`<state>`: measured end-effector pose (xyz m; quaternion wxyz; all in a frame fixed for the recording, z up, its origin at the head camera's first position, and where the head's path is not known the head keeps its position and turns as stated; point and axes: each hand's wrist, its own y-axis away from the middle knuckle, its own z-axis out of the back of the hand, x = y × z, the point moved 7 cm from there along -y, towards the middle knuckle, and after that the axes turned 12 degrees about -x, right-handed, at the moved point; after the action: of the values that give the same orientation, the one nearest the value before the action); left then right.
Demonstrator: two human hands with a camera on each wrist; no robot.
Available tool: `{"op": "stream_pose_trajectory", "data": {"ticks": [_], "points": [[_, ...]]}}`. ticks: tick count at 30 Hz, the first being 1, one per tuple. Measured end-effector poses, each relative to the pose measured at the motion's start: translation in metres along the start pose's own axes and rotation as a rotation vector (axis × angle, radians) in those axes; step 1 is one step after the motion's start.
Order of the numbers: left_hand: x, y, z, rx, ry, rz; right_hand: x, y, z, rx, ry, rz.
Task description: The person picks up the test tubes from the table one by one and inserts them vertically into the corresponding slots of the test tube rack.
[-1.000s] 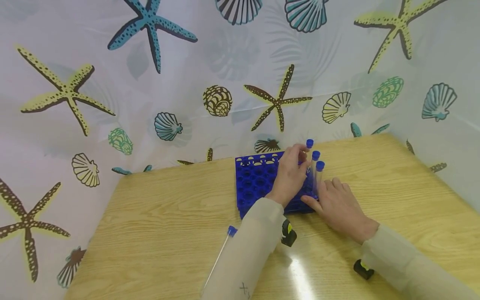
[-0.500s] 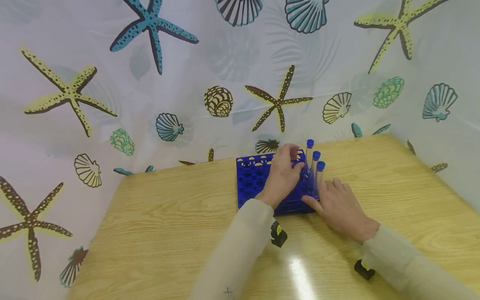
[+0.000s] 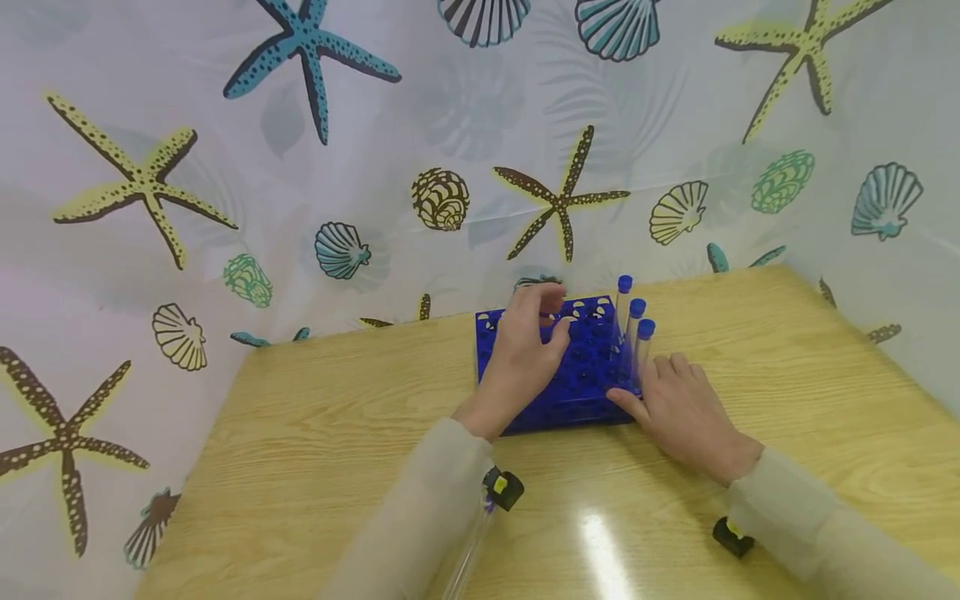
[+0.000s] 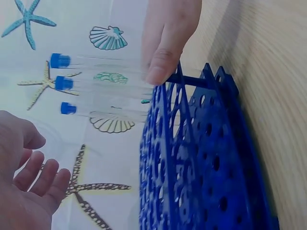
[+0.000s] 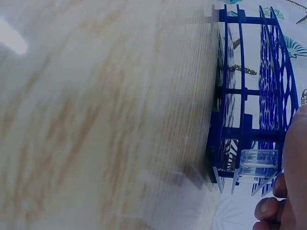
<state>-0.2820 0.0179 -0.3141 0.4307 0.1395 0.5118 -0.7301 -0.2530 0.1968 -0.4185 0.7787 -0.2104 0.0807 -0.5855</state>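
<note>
A blue test tube rack (image 3: 585, 367) stands on the wooden table. Along its right end, several holes' width from my left hand, three clear test tubes with blue caps (image 3: 636, 308) stand upright in a row. My left hand (image 3: 521, 354) hovers over the rack's left part, fingers bent loosely, with nothing between them. At the rack's front right corner, my right hand (image 3: 686, 417) grips the end, its thumb on the corner and its fingers along the side. The right wrist view shows tube bottoms (image 5: 259, 158) inside the rack's end.
Another clear tube (image 3: 468, 554) lies on the table (image 3: 300, 467) beside my left forearm, partly hidden by the wrist camera. A white cloth (image 3: 300, 192) printed with starfish and shells hangs close behind the rack and to the right.
My left hand has drawn away from the rear capped tube and moved left over the rack, its fingers parting. My right hand has stayed at the rack's corner.
</note>
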Motion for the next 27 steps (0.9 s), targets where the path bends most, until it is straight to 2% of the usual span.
{"op": "stream_pose_trajectory", "data": {"ticks": [4,7,13,20,27], "points": [[-0.002,0.005,0.024,-0.024,0.006,-0.053,-0.001,0.000,0.001,0.008,-0.006,-0.011],[0.000,0.012,0.040,-0.019,0.012,-0.045,-0.001,0.000,0.001,0.018,-0.010,-0.014],[0.009,0.029,0.066,0.008,0.028,0.042,0.000,0.000,0.000,0.020,-0.019,-0.010],[0.021,0.055,0.084,0.049,0.013,0.161,-0.001,0.001,0.001,0.012,-0.022,-0.010],[0.033,0.078,0.100,0.051,-0.015,0.268,0.002,0.001,0.001,-0.003,-0.019,0.002]]}}
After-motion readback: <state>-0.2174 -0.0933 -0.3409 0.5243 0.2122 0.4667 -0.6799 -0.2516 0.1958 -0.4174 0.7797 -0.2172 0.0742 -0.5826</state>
